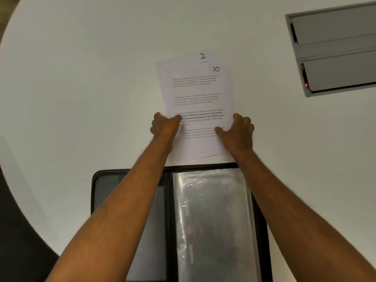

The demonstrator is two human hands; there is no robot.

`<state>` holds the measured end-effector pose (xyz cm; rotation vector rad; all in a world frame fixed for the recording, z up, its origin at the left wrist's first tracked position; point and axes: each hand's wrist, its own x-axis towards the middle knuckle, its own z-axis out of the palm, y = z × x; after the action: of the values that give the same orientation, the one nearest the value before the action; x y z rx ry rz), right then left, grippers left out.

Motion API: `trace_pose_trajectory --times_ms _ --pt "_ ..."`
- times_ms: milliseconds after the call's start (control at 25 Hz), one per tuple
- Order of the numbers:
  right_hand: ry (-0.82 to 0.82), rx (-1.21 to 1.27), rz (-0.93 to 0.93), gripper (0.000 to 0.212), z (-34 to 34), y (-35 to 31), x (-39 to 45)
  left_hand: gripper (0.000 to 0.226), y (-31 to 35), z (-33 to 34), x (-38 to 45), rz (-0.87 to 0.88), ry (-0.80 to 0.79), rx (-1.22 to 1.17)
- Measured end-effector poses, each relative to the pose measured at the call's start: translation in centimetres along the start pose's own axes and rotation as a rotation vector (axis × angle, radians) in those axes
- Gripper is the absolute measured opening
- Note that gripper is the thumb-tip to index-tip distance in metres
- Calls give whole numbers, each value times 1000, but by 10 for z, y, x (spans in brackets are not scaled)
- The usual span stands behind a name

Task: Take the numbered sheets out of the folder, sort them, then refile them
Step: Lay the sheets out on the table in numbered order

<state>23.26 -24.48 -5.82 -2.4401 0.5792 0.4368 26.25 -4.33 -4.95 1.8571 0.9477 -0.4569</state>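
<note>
The folder point(179, 220) lies open on the white surface point(81, 78) nearest the person, and everything else is best placed from it. Its right half shows a clear plastic sleeve point(211, 220) that looks empty, which suggests the sheets are already out and sorting is under way.

Just beyond the folder's far edge lies the stack of sheets point(196, 98), apart from the folder by a thin strip of surface. The top sheet is marked 10 in its far right corner. A second sheet, marked 2 point(202, 56), peeks out past the far edge of the top one, so the pile is not squared and the numbers are not yet in order. How many sheets lie beneath cannot be told.

The left hand point(162, 126) grasps the stack's left edge, thumb laid over the printed face and fingers curled at the edge. The right hand point(237, 129) takes the right edge in the same way, thumb pressed on the paper. Holding both side edges near the folder end likely serves to steady or square the loose pile, or to lift the top sheet clear without dragging the ones under it.

Far from the folder, toward the right rear, a grey box-like device point(335, 49) with a small red light sits on the surface, well apart from the paperwork.

The pile sits in open space beyond the folder, probably to leave room for spreading sheets while the sleeves stay within reach for refiling.
</note>
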Motion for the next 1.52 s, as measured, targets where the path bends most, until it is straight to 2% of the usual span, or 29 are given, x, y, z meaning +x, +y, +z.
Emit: trace_pose_trajectory --times_ms 120,280,360,480,600,680,800,880,960,1160,1280,1400,1520 --pt "26 -80 -42 78 3 -2 -5 71 2 7 6 -57 -31 -94" --pt "30 -98 -77 79 3 3 -7 46 7 3 14 -107 -126 -277" --pt "30 -95 -81 79 3 3 -8 47 8 1 14 -112 -156 -327" --pt "25 -95 -80 78 3 2 -8 56 9 4 12 -91 -173 -335" --pt "23 -89 -82 73 3 2 -6 34 3 8 8 -45 -100 -267" --pt "11 -68 -77 70 2 2 -6 30 -7 7 5 5 -58 -214" --pt "-31 -50 -72 67 -4 4 -5 30 -20 4 -2 42 -132 -271" --pt "-84 40 -61 64 -10 9 -4 27 -23 2 -8 74 -171 -337" --pt "-113 282 -3 60 -20 14 -7 24 -22 -3 -16 84 -192 -402" --pt "-47 651 151 52 -46 31 -45 27 -34 -28 -43 23 -284 -472" --pt "-176 910 254 39 -60 40 -72 29 -55 -47 -72 26 -375 -445" --pt "-311 935 229 28 -66 53 -101 30 -85 -60 -107 33 -451 -420" --pt "-278 874 178 24 -72 60 -134 33 -114 -68 -139 62 -523 -402"
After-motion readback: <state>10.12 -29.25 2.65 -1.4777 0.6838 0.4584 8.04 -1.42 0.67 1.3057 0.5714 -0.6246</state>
